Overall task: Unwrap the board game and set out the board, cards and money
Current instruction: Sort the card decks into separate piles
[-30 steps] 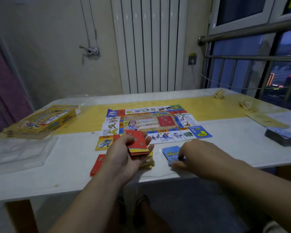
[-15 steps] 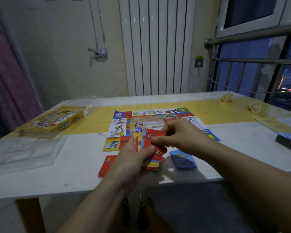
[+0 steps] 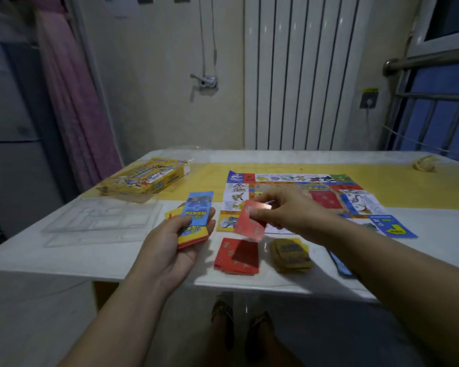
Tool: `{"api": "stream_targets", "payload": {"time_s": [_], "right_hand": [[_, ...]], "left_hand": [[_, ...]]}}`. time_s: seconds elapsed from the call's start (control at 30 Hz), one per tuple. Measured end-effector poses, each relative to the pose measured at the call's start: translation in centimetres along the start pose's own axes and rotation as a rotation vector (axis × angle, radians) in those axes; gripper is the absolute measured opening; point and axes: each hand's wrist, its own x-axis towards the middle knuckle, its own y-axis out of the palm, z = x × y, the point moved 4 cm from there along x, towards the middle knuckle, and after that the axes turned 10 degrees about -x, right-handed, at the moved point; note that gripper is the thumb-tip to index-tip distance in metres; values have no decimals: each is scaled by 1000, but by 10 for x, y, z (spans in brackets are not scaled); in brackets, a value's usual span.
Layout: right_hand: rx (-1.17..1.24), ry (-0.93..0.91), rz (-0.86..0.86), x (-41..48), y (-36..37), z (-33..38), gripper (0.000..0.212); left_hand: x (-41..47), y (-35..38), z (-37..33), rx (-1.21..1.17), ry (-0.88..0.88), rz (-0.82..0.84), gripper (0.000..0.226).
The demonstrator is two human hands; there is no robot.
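Note:
The game board (image 3: 329, 192) lies unfolded flat on the table, right of centre. My left hand (image 3: 175, 242) holds a stack of cards (image 3: 194, 223) with a blue one on top and yellow and red ones below. My right hand (image 3: 284, 210) pinches a single red card (image 3: 249, 223) in the air above a red card pile (image 3: 236, 254) near the table's front edge. Beside that pile lies a yellow card pile (image 3: 290, 254). A blue card pile (image 3: 339, 263) shows partly from under my right forearm.
The yellow game box (image 3: 143, 181) sits at the table's back left, with a clear plastic tray (image 3: 101, 221) in front of it. Crumpled wrapping (image 3: 423, 162) lies at the far right. The white table (image 3: 64, 250) ends just before my feet. A radiator stands behind.
My right hand took a red card off the held stack and carried it out over the red pile. A blue card now tops the stack. The camera turned left.

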Motion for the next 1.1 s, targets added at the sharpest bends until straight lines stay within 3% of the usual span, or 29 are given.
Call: {"api": "stream_targets", "payload": {"time_s": [0.1, 0.23, 0.27, 0.33, 0.4, 0.43, 0.6, 0.73, 0.87, 0.97, 1.03, 1.1], "right_hand": [[-262, -15, 83, 2, 29, 6, 34], [-733, -84, -77, 2, 42, 3, 43], [-693, -96, -126, 2, 38, 4, 42], [-367, -94, -179, 1, 24, 7, 32], [31, -63, -113, -3, 15, 13, 21], [110, -46, -76, -5, 12, 14, 19], [52, -9, -131, -13, -13, 7, 7], [262, 73, -219, -26, -38, -11, 16], [203, 52, -283, -47, -47, -21, 18], [8, 16, -190, -65, -61, -20, 15], [-34, 14, -61, -76, -69, -20, 8], [-55, 30, -55, -82, -79, -27, 10]], "left_hand": [[1, -7, -11, -5, 55, -34, 19], [-1, -12, -7, 48, 57, -43, 22], [-2, -12, -4, 69, 50, -37, 22], [-4, -8, 3, 116, 36, -8, 25], [-7, 0, 16, 182, 12, 46, 29], [-8, 5, 23, 235, 2, 77, 31], [-13, 27, 53, 282, -72, 155, 25], [-13, 41, 67, 265, -130, 188, 21], [-7, 52, 86, 451, -54, 167, 21], [2, 60, 97, 585, 14, 160, 23], [4, 68, 104, 635, 21, 201, 25], [4, 75, 113, 650, -3, 219, 30]]}}
